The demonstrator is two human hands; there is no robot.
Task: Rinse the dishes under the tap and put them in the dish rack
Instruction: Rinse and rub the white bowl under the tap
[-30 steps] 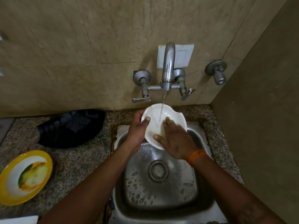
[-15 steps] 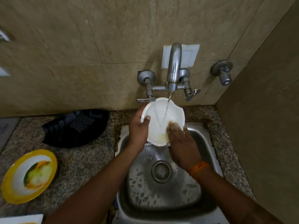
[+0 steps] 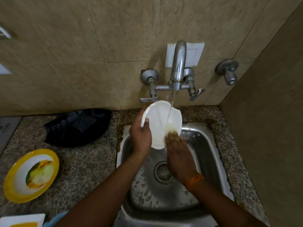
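Observation:
A white plate [image 3: 159, 118] is tilted under the running tap [image 3: 177, 66], over the back of the steel sink [image 3: 205, 145]. Water falls onto its right side. My left hand [image 3: 141, 136] grips the plate's left rim, thumb over the edge. My right hand [image 3: 177, 153] lies flat with straight fingers against the plate's lower right face. A yellow-rimmed plate [image 3: 31, 175] with a food print rests on the counter at the left. The dish rack is not in view.
A black basket-like tray [image 3: 77, 126] sits on the granite counter [image 3: 85, 169] left of the sink. A white object [image 3: 21, 219] pokes in at the bottom left. A second wall tap [image 3: 228, 72] is at the right, beside the side wall.
The plate has stayed under the stream while my right hand slid down to its lower right edge. The camera view shifted slightly to the left.

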